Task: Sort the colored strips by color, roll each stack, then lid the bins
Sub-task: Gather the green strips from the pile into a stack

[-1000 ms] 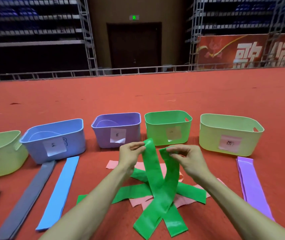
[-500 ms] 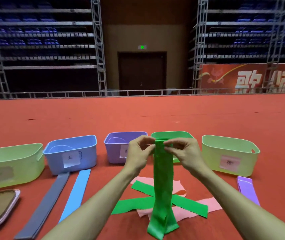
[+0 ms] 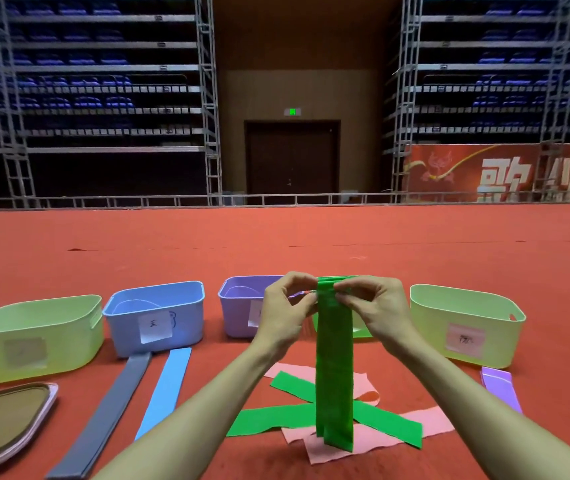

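Now green strips [image 3: 334, 375] hang merged, not apart; left hand [image 3: 285, 308], right hand [image 3: 379, 306] fingers pinch their tops; loose greens [image 3: 269, 419] remain.

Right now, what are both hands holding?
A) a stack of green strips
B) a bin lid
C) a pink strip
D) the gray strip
A: the left hand and the right hand both pinch the top end of the green strips, which hang straight down from that grip.
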The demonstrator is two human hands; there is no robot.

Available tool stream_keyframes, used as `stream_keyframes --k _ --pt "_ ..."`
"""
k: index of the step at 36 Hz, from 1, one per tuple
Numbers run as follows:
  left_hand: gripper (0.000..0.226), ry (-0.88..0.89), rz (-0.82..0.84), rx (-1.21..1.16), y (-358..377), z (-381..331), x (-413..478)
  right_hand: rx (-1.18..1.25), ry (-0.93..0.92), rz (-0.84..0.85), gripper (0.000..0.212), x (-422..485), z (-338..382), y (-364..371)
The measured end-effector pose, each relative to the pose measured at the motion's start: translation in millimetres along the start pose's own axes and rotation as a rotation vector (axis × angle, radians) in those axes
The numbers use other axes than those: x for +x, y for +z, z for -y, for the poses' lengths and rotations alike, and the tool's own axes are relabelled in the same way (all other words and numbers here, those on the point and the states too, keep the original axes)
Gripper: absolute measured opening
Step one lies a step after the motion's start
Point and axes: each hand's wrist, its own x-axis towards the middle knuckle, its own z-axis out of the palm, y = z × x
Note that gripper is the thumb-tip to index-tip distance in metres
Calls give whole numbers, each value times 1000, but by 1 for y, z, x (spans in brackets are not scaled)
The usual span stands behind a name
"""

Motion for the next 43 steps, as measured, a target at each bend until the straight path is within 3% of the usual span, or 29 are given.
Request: stream_keyframes --k 8,20,26,33,36,43 --pt "5 -7 -19 -31 0 0 -5 6 12 0 34 -1 1 -3" --pt "17 104 -70 66 11 -2 -6 -27 -40 -42 33 -4 -4 -6" --pt "19 98 -59 62 11 -1 -1 120 53 37 30 -4 -7 -12" --pt "22 76 -47 17 14 3 -3 12 -2 33 28 -3 -4 -11" --pt "37 -1 25 -23 15 10 -9 -9 -25 5 27 -1 -6 -12" --pt "76 -56 246 235 14 45 -39 10 -41 -69 25 7 -13 -20"
